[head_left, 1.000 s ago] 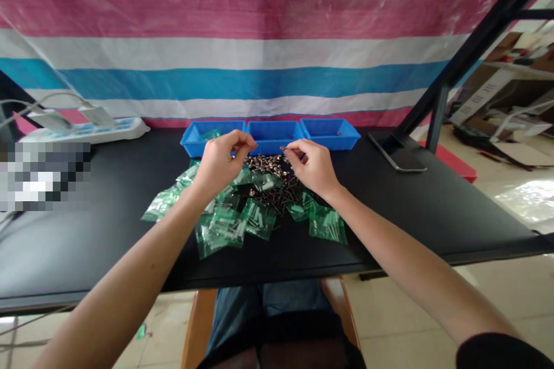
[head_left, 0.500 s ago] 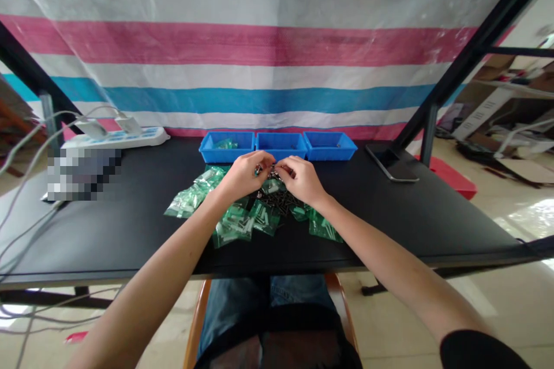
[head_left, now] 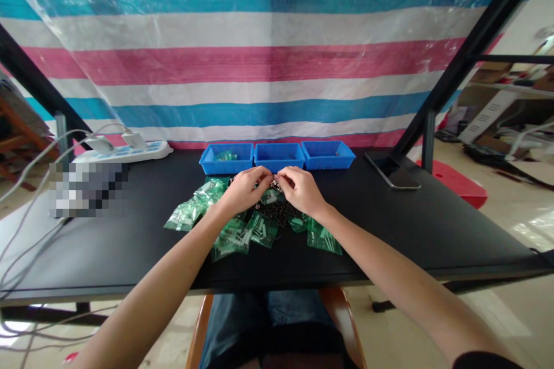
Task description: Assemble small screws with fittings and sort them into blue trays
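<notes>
My left hand and my right hand meet almost fingertip to fingertip in front of the blue bins. The fingers of both are curled into a pinch; what lies in them is too small to make out. Below them spreads a heap of dark screws, partly covered by my hands. Green plastic bags with small white parts surround it: a pile on the left, a group in front and a bag by my right wrist.
Three blue bins stand in a row behind my hands: left with green bags in it, middle, right with a small item. A phone lies at right. A power strip with cables sits at left on the black table.
The camera view has tilted up a little, so the table sits lower. Both hands stay together over the heap, with the left fingers slightly more closed.
</notes>
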A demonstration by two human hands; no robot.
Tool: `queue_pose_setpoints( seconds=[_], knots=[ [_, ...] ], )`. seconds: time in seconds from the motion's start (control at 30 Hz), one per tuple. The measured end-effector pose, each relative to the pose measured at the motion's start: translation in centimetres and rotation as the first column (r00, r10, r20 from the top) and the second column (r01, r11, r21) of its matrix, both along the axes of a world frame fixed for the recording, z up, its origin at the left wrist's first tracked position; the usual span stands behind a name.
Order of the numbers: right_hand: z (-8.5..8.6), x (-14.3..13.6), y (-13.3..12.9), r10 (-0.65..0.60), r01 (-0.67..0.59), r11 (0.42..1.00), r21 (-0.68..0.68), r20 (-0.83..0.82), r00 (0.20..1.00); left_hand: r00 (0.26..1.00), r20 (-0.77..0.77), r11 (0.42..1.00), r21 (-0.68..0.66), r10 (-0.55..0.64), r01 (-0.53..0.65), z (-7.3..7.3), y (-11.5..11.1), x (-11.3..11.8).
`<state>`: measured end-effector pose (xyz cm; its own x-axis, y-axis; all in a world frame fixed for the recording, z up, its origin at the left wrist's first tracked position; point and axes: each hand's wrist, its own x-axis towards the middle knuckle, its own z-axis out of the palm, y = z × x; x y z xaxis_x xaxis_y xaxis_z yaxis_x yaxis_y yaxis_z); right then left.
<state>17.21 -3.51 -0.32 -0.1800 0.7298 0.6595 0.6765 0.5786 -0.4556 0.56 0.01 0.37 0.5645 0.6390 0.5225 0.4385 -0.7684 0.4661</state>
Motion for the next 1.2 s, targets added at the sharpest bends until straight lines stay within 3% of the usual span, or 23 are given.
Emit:
queue_pose_setpoints(
  seconds=[0.17,0.33,0.47,0.6,0.7,0.8,1.0,1.2],
  knots=[
    [0.9,0.6,-0.1,-0.032,0.032,0.999,0.023,-0.016,0.999,1.000,0.023,1.000,0.003,0.007,-0.007,0.1,0.1,-0.2],
    [1.9,3.0,0.4,-0.154,0.166,0.985,0.047,-0.194,0.969,0.985,0.083,0.986,0.066,0.149,-0.155,0.2,1.3,-1.2],
    [1.7,4.1,1.3,-0.218,0.233,0.971,0.046,-0.219,0.951,0.973,0.086,0.973,0.075,0.213,-0.220,-0.2,2.0,-1.9],
    [1.2,3.4,1.5,-0.225,0.234,0.971,0.046,-0.144,0.964,0.959,-0.108,0.943,0.237,0.263,-0.232,-0.2,2.5,-1.7],
    [1.0,2.8,1.3,-0.202,0.208,0.977,0.045,-0.099,0.974,0.896,-0.390,0.936,0.345,0.214,-0.073,0.8,3.5,-0.8],
    [1.0,3.1,1.2,-0.178,0.181,0.982,0.045,-0.070,0.982,0.792,-0.592,0.950,0.308,0.146,0.054,2.0,4.4,0.5],
    [1.1,4.4,1.2,-0.202,0.204,0.979,0.026,-0.064,0.977,0.699,-0.687,0.951,0.308,0.197,0.034,2.5,5.1,2.8],
    [1.5,4.2,0.7,-0.147,0.150,0.987,0.060,-0.049,0.988,0.752,-0.622,0.958,0.282,0.219,-0.046,1.6,5.5,3.3]
  ],
)
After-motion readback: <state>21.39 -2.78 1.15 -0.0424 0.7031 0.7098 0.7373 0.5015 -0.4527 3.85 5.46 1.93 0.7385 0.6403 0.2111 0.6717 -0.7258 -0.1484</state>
